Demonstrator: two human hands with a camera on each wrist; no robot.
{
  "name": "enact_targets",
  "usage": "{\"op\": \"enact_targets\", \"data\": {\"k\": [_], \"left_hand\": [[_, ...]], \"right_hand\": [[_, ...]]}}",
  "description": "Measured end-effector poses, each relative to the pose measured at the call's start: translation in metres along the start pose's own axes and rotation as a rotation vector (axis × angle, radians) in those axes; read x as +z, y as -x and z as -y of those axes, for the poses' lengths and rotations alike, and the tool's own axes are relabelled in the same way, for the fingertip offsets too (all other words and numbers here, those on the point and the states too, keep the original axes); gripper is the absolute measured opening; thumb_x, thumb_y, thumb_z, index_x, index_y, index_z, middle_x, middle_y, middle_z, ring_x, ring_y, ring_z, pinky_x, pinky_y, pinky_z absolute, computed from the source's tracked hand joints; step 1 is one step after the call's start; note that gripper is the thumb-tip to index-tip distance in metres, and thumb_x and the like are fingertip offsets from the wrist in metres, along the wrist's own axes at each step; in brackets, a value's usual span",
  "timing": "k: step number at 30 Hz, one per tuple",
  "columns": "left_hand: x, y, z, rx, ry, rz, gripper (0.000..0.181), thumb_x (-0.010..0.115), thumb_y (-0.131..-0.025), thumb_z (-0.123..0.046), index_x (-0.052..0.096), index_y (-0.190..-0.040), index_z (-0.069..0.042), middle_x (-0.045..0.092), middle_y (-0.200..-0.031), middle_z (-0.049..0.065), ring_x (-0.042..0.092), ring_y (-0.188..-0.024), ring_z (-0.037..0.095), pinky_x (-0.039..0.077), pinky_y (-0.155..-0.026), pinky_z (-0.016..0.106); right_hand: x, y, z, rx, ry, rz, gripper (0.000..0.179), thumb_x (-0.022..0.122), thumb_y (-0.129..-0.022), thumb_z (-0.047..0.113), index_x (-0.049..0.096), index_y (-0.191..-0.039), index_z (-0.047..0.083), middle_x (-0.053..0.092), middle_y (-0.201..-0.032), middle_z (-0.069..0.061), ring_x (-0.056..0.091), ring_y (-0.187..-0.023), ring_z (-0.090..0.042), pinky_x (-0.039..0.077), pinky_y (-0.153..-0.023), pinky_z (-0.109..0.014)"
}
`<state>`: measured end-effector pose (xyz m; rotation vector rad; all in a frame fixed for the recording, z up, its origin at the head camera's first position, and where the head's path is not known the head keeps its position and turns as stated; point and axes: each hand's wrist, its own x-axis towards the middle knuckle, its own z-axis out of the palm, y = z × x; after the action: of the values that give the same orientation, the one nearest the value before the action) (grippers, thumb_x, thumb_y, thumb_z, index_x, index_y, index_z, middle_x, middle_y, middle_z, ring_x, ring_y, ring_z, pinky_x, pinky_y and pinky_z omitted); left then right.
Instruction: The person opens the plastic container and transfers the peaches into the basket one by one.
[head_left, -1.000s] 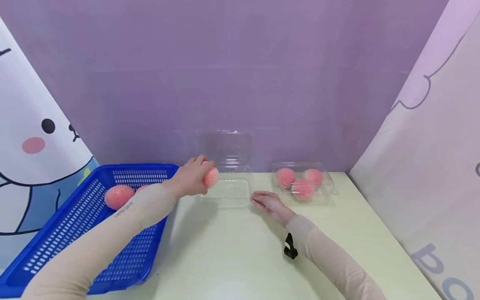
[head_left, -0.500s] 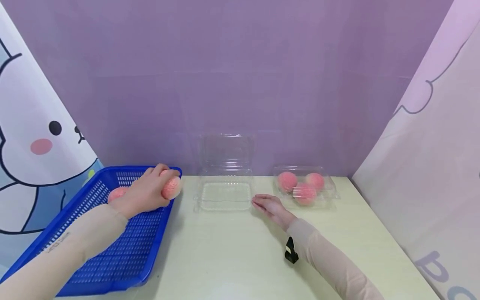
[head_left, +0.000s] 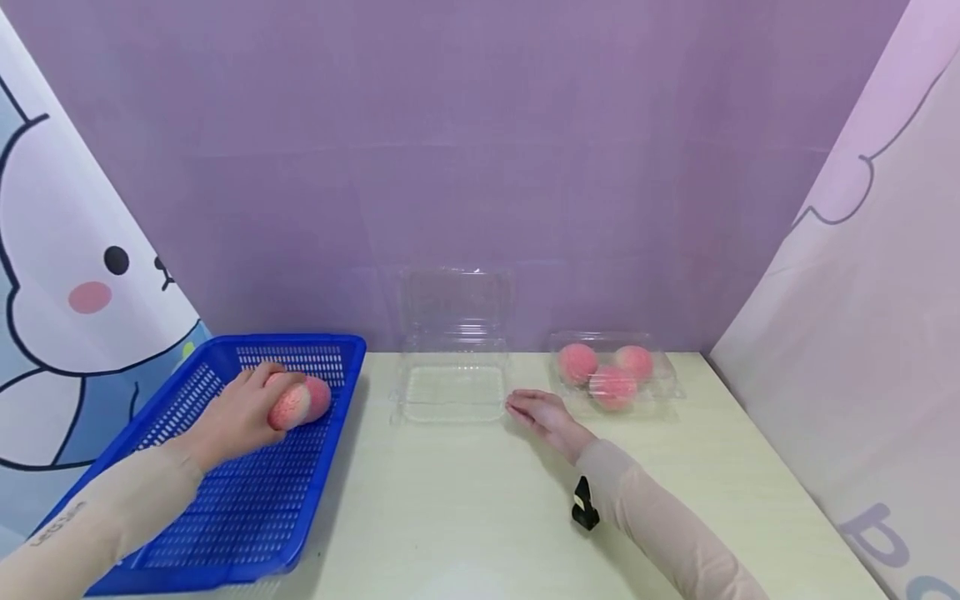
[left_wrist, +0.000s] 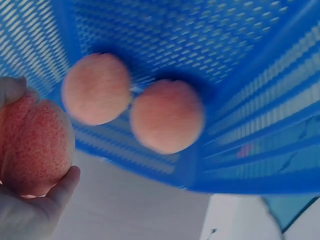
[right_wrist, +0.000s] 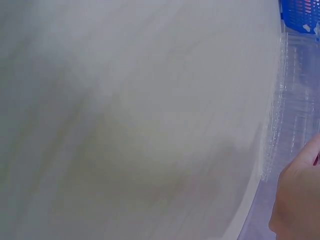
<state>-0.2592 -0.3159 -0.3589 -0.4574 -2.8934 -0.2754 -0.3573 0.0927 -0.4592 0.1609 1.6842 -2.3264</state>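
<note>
My left hand (head_left: pixel 238 417) grips a pink peach (head_left: pixel 288 407) over the blue basket (head_left: pixel 300 533). In the left wrist view the thumb and fingers curl round this peach (left_wrist: pixel 42 145). Two more peaches, one on the left (left_wrist: pixel 96 89) and one nearer the corner (left_wrist: pixel 167 116), lie inside the basket. An open clear plastic box (head_left: pixel 453 417) stands at the middle of the table, its lid (head_left: pixel 454 300) raised at the back. My right hand (head_left: pixel 551 421) lies beside it, fairly straight fingertips right at its near right edge.
To the right stands a second clear box (head_left: pixel 663 387) with three peaches (head_left: pixel 613 388) in it. A purple backdrop (head_left: pixel 480 167) rises behind the pale table (head_left: pixel 450 508). Printed panels, one left (head_left: pixel 60 350) and one right (head_left: pixel 840 358), flank it.
My left hand has moved left with the peach, from over the open box across the basket's rim to inside its outline. The right hand and both boxes stay in place.
</note>
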Motion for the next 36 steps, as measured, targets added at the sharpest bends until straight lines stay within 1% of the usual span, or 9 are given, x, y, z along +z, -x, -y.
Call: {"op": "enact_targets", "data": {"k": [2,6,10,13,18,23,29,32,36], "left_hand": [[0.005,0.004,0.008,0.003,-0.012,0.008,0.068,0.077,-0.066,-0.011,0.049,-0.128,-0.009,0.046,-0.119,0.019,0.039,-0.109,0.042,0.042,-0.083,0.064],[0.013,0.01,0.02,0.016,-0.019,0.035,0.069,0.077,-0.064,-0.008,0.05,-0.127,-0.006,0.045,-0.118,0.018,0.034,-0.113,0.042,0.042,-0.084,0.064],[0.018,0.014,0.028,0.017,-0.034,0.083,0.07,0.078,-0.064,-0.008,0.048,-0.128,-0.005,0.043,-0.121,0.018,0.043,-0.109,0.043,0.045,-0.081,0.063],[0.021,0.018,0.034,-0.01,-0.045,0.122,0.073,0.076,-0.067,-0.01,0.044,-0.131,-0.003,0.04,-0.125,0.022,0.044,-0.109,0.046,0.043,-0.081,0.065],[0.026,0.024,0.047,-0.084,-0.013,0.166,0.073,0.073,-0.071,-0.013,0.039,-0.134,-0.002,0.029,-0.131,0.026,0.03,-0.116,0.055,0.033,-0.084,0.072],[0.032,0.029,0.056,-0.151,0.038,0.231,0.079,0.073,-0.071,-0.018,0.033,-0.137,-0.003,0.019,-0.136,0.03,0.022,-0.115,0.063,0.027,-0.081,0.077],[0.04,0.029,0.062,-0.182,0.04,0.253,0.082,0.074,-0.069,-0.02,0.032,-0.138,-0.001,0.02,-0.135,0.033,0.024,-0.113,0.063,0.028,-0.08,0.077],[0.041,0.028,0.065,-0.194,0.031,0.256,0.083,0.075,-0.069,-0.021,0.032,-0.137,-0.001,0.021,-0.135,0.034,0.024,-0.112,0.064,0.027,-0.082,0.076],[0.04,0.026,0.068,-0.22,0.032,0.282,0.085,0.075,-0.069,-0.023,0.03,-0.138,0.0,0.018,-0.136,0.034,0.021,-0.114,0.065,0.024,-0.084,0.076]], "right_hand": [[-0.001,0.0,-0.001,0.003,-0.003,0.002,0.041,0.049,-0.088,-0.009,0.038,-0.126,-0.019,0.05,-0.121,-0.031,0.062,-0.095,-0.018,0.052,-0.081,-0.019],[-0.001,0.001,-0.001,-0.003,-0.015,0.002,0.04,0.049,-0.088,-0.009,0.039,-0.125,-0.019,0.052,-0.118,-0.029,0.063,-0.092,-0.017,0.052,-0.081,-0.019],[0.0,0.002,-0.001,-0.006,-0.02,-0.007,0.039,0.049,-0.087,-0.01,0.039,-0.124,-0.019,0.057,-0.111,-0.026,0.063,-0.086,-0.015,0.052,-0.078,-0.018],[0.001,0.003,0.0,-0.007,-0.014,-0.007,0.039,0.049,-0.088,-0.01,0.039,-0.125,-0.019,0.059,-0.108,-0.023,0.064,-0.086,-0.014,0.052,-0.078,-0.018],[0.001,0.004,0.0,-0.007,-0.012,-0.013,0.04,0.05,-0.088,-0.008,0.039,-0.125,-0.019,0.057,-0.111,-0.025,0.063,-0.093,-0.019,0.053,-0.078,-0.019],[0.001,0.004,-0.003,-0.009,-0.003,-0.014,0.039,0.049,-0.088,-0.008,0.04,-0.124,-0.019,0.055,-0.114,-0.028,0.062,-0.091,-0.017,0.052,-0.079,-0.019],[0.001,0.004,-0.006,-0.007,0.007,-0.011,0.041,0.049,-0.089,-0.008,0.037,-0.126,-0.02,0.049,-0.121,-0.033,0.063,-0.085,-0.014,0.053,-0.077,-0.018],[0.001,0.004,-0.006,-0.014,-0.005,-0.019,0.04,0.048,-0.088,-0.009,0.038,-0.125,-0.02,0.05,-0.119,-0.033,0.063,-0.085,-0.014,0.053,-0.076,-0.018],[0.003,0.003,-0.004,-0.02,-0.024,-0.024,0.039,0.048,-0.088,-0.01,0.038,-0.124,-0.02,0.054,-0.115,-0.03,0.063,-0.086,-0.015,0.053,-0.077,-0.018]]}}
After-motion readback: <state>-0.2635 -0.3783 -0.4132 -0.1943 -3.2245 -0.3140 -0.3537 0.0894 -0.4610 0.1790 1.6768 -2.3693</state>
